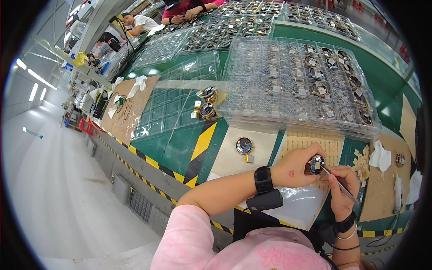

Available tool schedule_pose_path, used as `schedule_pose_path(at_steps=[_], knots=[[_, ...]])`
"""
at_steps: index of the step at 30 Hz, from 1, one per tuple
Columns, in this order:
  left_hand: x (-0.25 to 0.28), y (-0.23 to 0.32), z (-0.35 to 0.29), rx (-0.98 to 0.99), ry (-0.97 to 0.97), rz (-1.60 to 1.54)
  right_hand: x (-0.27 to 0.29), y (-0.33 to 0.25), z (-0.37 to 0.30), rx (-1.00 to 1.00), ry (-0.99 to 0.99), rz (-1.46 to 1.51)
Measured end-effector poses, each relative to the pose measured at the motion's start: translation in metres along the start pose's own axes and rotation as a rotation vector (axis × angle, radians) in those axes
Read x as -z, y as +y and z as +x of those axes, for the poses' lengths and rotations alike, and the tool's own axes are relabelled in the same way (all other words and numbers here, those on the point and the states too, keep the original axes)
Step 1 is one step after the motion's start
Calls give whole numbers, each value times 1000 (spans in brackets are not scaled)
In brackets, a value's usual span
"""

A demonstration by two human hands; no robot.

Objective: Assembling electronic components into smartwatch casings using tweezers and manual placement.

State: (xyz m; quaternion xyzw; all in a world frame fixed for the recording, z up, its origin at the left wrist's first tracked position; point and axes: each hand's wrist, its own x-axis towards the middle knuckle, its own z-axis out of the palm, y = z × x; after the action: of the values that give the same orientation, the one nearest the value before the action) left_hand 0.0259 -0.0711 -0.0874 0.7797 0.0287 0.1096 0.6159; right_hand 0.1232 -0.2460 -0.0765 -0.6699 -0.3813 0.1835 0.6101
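Between the fingers of my left hand (293, 168) is a round watch module (315, 164), its inner side with dark parts and pale patches turned up. My closed right hand (340, 200) grips slim metal tweezers (349, 193), whose tip reaches the module's face. Under both hands lies a yellowish sheet (331, 139) printed with rows of small marks, beside a glossy white sheet (300, 203). Left of them, another round watch module (244, 145) rests on a beige board, with a small silvery battery (249, 159) by its lower edge.
Stacked clear plastic trays (288, 105) holding several watch modules stand ahead. Two modules (207, 110) sit in a flatter tray to the left. Scraps of tan paper (360, 164) and a white tissue (380, 155) lie at right. Other people sit across the green bench (306, 36).
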Motion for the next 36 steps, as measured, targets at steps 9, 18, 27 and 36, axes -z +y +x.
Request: schedule_pose_path(at_steps=[9,18,27,36], knots=[[1,1,0,7,-14,1,0,0,-1,27,7,-22],[1,0,0,3,-9,-9,2,3,1,-31,-7,36],[-1,-1,-1,-11,-7,39,4,2,-2,-34,-18,40],[2,-2,-1,-6,-6,33,1,0,2,-23,-25,46]])
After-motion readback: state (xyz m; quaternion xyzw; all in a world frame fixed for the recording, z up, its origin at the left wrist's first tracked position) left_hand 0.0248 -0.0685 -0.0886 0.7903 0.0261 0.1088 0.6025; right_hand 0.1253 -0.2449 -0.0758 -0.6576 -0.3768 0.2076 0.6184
